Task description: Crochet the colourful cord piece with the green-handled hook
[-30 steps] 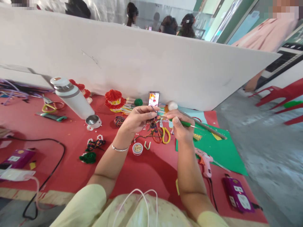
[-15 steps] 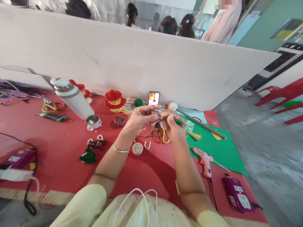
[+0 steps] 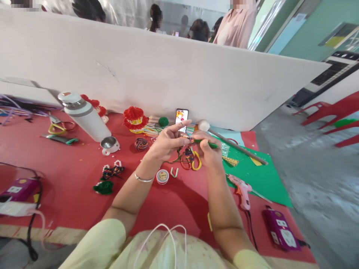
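Observation:
Both hands meet above the red table, in front of a propped phone (image 3: pixel 181 115). In my right hand (image 3: pixel 208 150) is a green-handled crochet hook (image 3: pixel 213 145), its tip pointing left. My left hand (image 3: pixel 169 141) pinches dark multicoloured yarn (image 3: pixel 189 140) at the hook's tip, its index finger stretched out with a strand over it. The worked part is small and partly hidden by the fingers. Scissors with red and yellow handles (image 3: pixel 196 161) lie just below the hands. A round spool (image 3: pixel 162 176) sits nearer to me, beside a small white bent piece (image 3: pixel 174 172).
At the left stand a white bottle (image 3: pixel 85 117) and a metal cup (image 3: pixel 110 145). A pink glue gun (image 3: pixel 243 189) and a purple power box (image 3: pixel 282 229) lie right. Behind rises a white partition (image 3: pixel 157 71), with people beyond it.
My left index finger has lifted and straightened, and the hook has shifted slightly at the yarn. Beyond the partition, the person in pink has moved left.

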Demonstrator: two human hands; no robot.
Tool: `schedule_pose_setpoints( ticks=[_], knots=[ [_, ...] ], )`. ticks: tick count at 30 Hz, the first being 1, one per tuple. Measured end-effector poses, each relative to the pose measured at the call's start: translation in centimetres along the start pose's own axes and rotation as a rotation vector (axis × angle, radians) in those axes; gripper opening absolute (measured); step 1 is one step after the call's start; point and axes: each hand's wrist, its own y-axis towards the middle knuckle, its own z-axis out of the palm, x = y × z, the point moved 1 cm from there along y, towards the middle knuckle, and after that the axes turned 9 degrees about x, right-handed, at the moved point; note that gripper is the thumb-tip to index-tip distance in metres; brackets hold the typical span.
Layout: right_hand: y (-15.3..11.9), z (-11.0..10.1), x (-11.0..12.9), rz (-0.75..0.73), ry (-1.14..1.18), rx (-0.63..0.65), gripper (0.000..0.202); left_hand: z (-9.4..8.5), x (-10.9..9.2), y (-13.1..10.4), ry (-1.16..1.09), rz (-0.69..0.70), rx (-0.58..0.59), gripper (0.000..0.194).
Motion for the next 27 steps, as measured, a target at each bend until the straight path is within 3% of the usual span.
schedule_pose_setpoints(
  ticks=[8,12,19,22,27],
  knots=[
    [-0.3,-0.1,-1.1,0.191,0.061,-0.085,0.022,-0.1,0.5,0.2,0.225,0.164,-0.097,0.068],
    [-0.1,0.0,-0.8,0.129,0.005,-0.093,0.02,-0.1,0.6,0.3,0.221,0.2,-0.111,0.058],
    [-0.2,1.3,0.4,-0.053,-0.292,-0.134,0.015,0.0,1.4,0.5,0.333,0.242,-0.248,0.05],
    [-0.8,1.8,0.0,-0.17,-0.375,-0.191,0.02,0.8,1.9,0.6,0.135,0.203,-0.255,0.053],
    [-1.2,1.9,-0.8,-0.272,-0.373,-0.253,0.018,1.3,2.1,0.6,-0.244,-0.026,-0.175,0.05]
  ],
)
